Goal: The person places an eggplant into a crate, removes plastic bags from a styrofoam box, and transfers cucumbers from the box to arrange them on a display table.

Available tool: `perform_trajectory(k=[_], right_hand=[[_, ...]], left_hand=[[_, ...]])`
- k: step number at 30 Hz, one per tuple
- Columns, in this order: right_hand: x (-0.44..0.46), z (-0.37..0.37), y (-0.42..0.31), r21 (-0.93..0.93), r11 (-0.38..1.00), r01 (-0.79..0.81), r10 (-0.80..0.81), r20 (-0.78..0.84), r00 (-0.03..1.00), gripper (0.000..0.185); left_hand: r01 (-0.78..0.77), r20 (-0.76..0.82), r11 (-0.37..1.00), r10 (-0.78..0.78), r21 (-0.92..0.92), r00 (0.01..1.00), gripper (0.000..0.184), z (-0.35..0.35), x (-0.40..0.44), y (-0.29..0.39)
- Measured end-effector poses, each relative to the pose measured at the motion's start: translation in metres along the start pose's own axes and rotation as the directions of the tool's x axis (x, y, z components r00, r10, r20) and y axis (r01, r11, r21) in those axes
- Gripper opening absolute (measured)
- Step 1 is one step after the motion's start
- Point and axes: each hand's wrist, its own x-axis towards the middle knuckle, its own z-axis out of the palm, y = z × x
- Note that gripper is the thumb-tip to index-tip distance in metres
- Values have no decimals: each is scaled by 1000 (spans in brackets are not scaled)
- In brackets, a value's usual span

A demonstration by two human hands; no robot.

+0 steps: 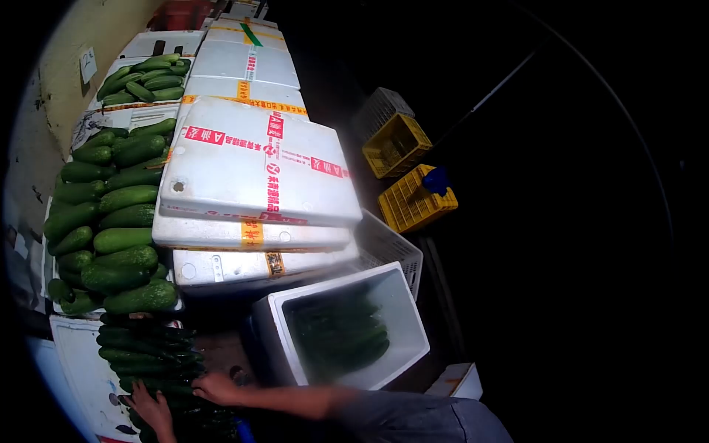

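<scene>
Dark green, slender cucumbers [144, 343] lie side by side in a stack at the lower left. My left hand [151, 410] rests on the near left ends of this stack, fingers spread. At the right ends of the same row, my right hand [214, 388] has its fingers curled round a cucumber end. That arm reaches in from the right in a grey sleeve [428, 419]. Right of the stack, a tilted, open white foam box [277, 325] holds more long green cucumbers [347, 336], partly in shadow.
Thicker green gourds [129, 214] are piled along the left wall, with another pile [151, 80] farther back. Closed foam boxes [258, 159] are stacked beside them. Yellow crates [402, 148] and a pale crate [384, 107] stand right of the boxes. The far right is dark.
</scene>
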Motion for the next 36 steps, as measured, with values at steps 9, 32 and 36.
perform_trajectory(k=[9, 32, 36], right_hand=[[22, -13, 3, -372, 924, -86, 143, 128, 981, 32], [28, -48, -19, -409, 893, 188, -158, 107, 982, 30], [27, -34, 18, -401, 896, 193, -215, -11, 976, 29]], left_hand=[[-41, -108, 998, 37, -37, 993, 59, 9, 7, 5], [144, -77, 989, -147, -44, 986, 71, -11, 10, 23], [206, -57, 974, -212, -92, 976, 72, -3, 22, 29]])
